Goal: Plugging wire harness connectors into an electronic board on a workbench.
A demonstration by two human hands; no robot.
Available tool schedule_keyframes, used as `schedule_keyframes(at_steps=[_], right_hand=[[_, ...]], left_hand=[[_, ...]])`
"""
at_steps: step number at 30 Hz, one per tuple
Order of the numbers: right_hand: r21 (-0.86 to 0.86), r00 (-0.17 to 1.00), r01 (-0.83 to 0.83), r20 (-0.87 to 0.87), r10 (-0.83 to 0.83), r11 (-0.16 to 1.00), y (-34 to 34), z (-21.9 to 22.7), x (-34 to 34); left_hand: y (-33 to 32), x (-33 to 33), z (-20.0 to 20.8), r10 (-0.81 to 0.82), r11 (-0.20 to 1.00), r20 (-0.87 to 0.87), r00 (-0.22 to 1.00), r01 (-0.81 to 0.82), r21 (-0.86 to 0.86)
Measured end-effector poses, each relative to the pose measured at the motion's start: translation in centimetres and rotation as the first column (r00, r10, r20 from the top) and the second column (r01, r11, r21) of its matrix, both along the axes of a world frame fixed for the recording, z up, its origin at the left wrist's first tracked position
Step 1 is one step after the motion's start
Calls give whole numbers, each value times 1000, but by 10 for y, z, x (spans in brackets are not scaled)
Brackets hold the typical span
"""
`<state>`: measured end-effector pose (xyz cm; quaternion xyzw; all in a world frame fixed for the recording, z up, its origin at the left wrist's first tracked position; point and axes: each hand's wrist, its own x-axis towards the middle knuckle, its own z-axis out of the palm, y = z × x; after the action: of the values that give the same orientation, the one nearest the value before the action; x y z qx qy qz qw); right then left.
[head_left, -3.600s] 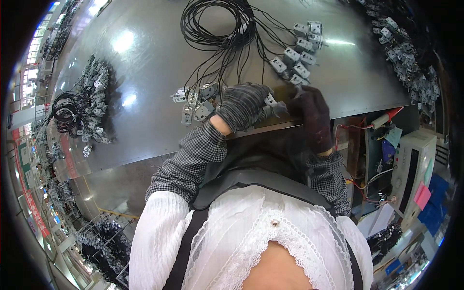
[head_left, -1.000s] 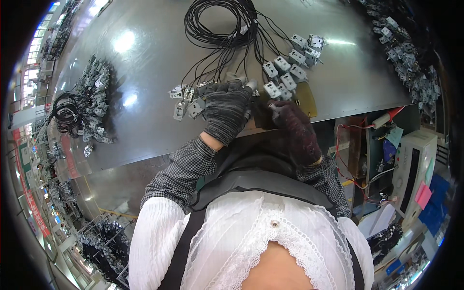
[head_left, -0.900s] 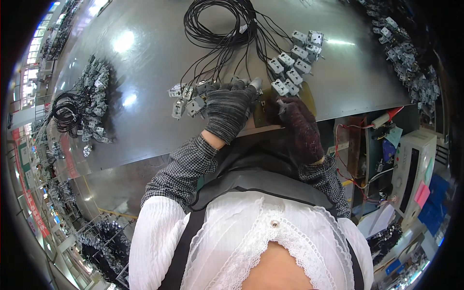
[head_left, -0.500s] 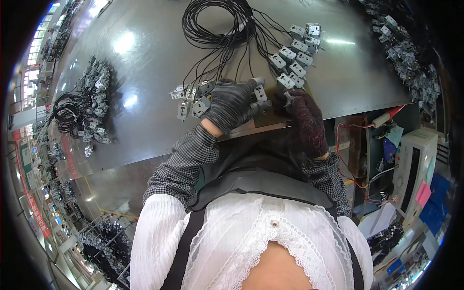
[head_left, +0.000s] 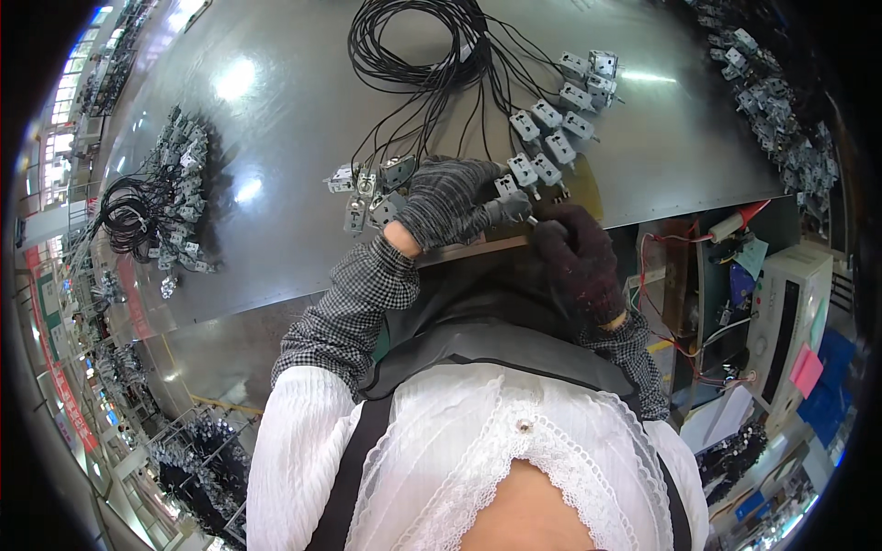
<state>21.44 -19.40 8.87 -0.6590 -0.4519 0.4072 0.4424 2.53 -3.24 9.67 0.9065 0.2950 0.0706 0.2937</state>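
My left hand, in a grey striped glove, closes on a small silvery metal box-shaped fitting near the table's front edge. Just right of it is my right hand in a dark maroon glove. Its fingers are pinched close to a small light metal tip beside the fitting; whether they grip it is hard to see. Similar fittings lie in rows beyond my hands. Several more fittings sit left of my left hand. Black cables run from both groups to a large coil.
On the left of the metal table lies another cable bundle with fittings. A long heap of fittings lines the far right. Below the right edge stand a pale box-shaped device and red wires.
My right hand has moved down and its fingers have come left, closer to my left hand. The fitting in my left hand sits slightly lower and right. The right-hand rows have shifted a little.
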Motion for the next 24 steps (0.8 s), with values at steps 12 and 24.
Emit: schedule_keyframes(at_steps=[12, 24], right_hand=[[-226, 695, 31, -695, -184, 974, -10, -17, -28], [-55, 979, 21, -199, -32, 998, -19, -40, -29]], left_hand=[[-3, -1, -12, 105, 987, 48, 993, -98, -126], [-6, 10, 2, 37, 999, -112, 993, -38, -4]])
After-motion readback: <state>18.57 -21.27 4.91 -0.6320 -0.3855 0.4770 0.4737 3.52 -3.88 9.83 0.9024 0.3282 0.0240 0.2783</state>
